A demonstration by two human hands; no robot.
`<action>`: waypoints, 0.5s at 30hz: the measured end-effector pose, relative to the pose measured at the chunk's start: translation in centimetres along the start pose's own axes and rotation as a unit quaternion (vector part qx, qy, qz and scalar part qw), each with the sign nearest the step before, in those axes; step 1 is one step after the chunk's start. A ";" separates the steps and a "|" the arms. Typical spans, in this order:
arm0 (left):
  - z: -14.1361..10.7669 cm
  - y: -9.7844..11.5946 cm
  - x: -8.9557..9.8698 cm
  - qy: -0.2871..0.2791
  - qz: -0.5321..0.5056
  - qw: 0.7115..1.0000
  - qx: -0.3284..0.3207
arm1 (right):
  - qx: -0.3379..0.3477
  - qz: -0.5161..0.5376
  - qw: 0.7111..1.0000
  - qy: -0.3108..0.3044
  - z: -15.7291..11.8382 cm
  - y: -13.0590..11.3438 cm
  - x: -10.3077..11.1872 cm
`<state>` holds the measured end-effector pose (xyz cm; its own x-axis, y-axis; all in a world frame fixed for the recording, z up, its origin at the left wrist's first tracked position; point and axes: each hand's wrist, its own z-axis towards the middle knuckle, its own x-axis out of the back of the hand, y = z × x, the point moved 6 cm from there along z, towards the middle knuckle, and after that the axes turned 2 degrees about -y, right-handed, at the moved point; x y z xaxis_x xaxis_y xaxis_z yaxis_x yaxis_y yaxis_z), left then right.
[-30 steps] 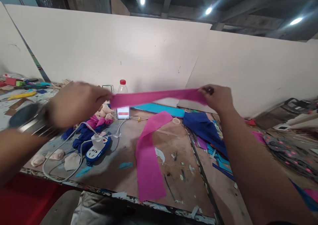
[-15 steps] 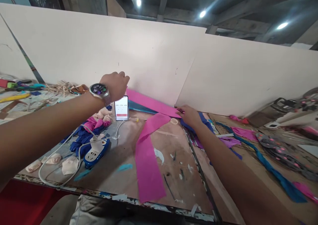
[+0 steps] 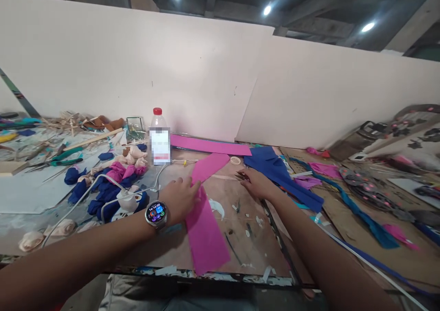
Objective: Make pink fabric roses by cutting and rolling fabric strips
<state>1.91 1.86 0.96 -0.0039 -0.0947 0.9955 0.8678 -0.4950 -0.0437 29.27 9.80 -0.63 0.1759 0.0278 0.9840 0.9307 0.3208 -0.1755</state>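
Note:
A bright pink strip of cloth (image 3: 208,242) lies folded at an angle on the table in front of me. My left hand (image 3: 180,199), with a watch on its wrist, rests at the strip's left edge beside the fold. Its fingers are stretched out and touch the cloth. To the right of the strip, my right hand (image 3: 256,182) is closed around a small pointed metal tool (image 3: 241,175); most of the tool is hidden in the fingers. Another pink strip (image 3: 209,144) lies flat along the foot of the white board. A pale ring, seemingly a tape roll (image 3: 235,160), sits between the strips.
A phone (image 3: 160,148) stands against a red-capped bottle (image 3: 157,114). A white cable (image 3: 103,176) crosses blue, pink and cream cloth pieces at left, near green-handled pliers (image 3: 67,156). Blue cloth (image 3: 268,164) lies at right. The white board (image 3: 206,73) stands behind.
My left hand has let go of the far pink strip, which now lies along the board, and has come down to the folded strip. My right hand has moved slightly nearer with the tool.

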 end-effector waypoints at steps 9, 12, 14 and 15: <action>-0.1 -2.9 -1.3 -0.072 -0.097 0.993 -0.004 | -0.039 -0.068 0.996 0.047 -0.9 2.2 0.8; -0.5 -3.7 0.4 -0.023 -0.206 0.978 -0.004 | -0.045 -0.060 0.997 0.036 -0.9 2.7 0.3; -0.7 -3.8 1.3 -0.020 -0.315 0.948 -0.037 | -0.049 -0.062 0.996 0.039 -0.9 2.8 0.3; -0.7 -3.8 1.6 -0.020 -0.371 0.927 -0.049 | -0.051 -0.068 0.995 0.044 -1.0 2.6 0.3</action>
<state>-1.76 2.99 2.65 -0.5615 0.3341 0.7571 0.5841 -0.4881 0.6486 32.05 9.73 -0.77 0.0689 -0.0931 0.9933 0.9746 0.2188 -0.0471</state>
